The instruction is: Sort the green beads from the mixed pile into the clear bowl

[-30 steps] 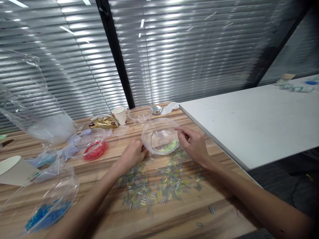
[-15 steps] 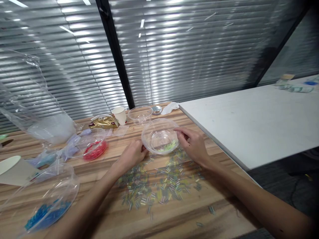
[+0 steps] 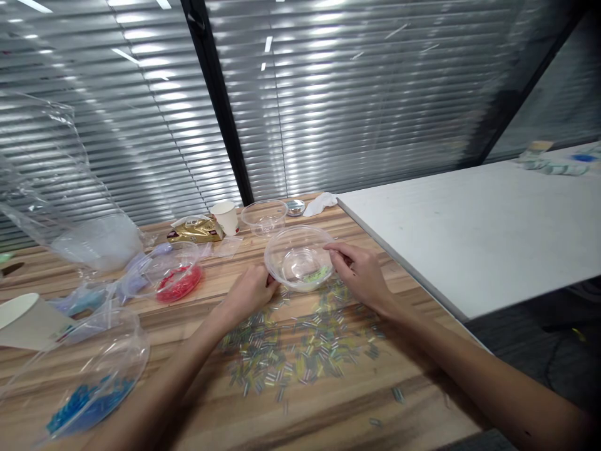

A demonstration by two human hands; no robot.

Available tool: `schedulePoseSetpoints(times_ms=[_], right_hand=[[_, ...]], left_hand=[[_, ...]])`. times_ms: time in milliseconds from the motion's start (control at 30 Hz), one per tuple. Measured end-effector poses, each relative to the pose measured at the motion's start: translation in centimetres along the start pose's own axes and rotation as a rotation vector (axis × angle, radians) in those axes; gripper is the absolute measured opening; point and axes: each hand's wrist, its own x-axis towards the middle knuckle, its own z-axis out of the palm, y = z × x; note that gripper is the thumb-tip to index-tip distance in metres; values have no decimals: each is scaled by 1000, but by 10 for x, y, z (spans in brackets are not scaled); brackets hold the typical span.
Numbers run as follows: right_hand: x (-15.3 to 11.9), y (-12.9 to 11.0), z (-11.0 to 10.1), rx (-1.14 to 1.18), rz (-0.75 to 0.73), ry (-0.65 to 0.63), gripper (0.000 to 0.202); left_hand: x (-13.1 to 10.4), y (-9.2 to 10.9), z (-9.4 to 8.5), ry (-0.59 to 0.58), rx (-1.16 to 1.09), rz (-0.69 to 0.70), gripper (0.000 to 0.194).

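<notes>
A round clear plastic bowl (image 3: 297, 285) stands on the wooden table between my hands, with a small heap of light green-yellow pieces (image 3: 317, 274) inside it. My left hand (image 3: 251, 289) is closed at the bowl's lower left side, its fingertips partly hidden against the wall. At the right rim, my right hand (image 3: 359, 272) pinches the edge, thumb and forefinger together. In front of the bowl, many small clear, yellow and greenish tube-shaped beads (image 3: 323, 351) lie scattered over the wood.
Left of my arms stand clear bowls with red beads (image 3: 178, 288) and blue beads (image 3: 89, 401), and a tilted paper cup (image 3: 28, 319). Behind are a gold packet (image 3: 195, 230), an upright paper cup (image 3: 226, 219) and another clear bowl (image 3: 264, 219). A white table (image 3: 469, 232) adjoins on the right.
The clear bowl has shifted slightly to the left, and my right hand has moved left with it. My left hand is almost where it was.
</notes>
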Motion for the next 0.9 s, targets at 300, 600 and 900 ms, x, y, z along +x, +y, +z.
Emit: schedulePoseSetpoints(times_ms=[300, 600, 900], right_hand=[[-1, -2, -1, -3, -6, -10, 27], [-1, -3, -1, -11, -30, 12, 27], [-1, -2, 0, -22, -20, 19, 27]], left_hand=[[1, -5, 0, 0, -12, 30, 16], [2, -8, 0, 3, -8, 54, 11], [1, -7, -3, -13, 2, 52, 13]])
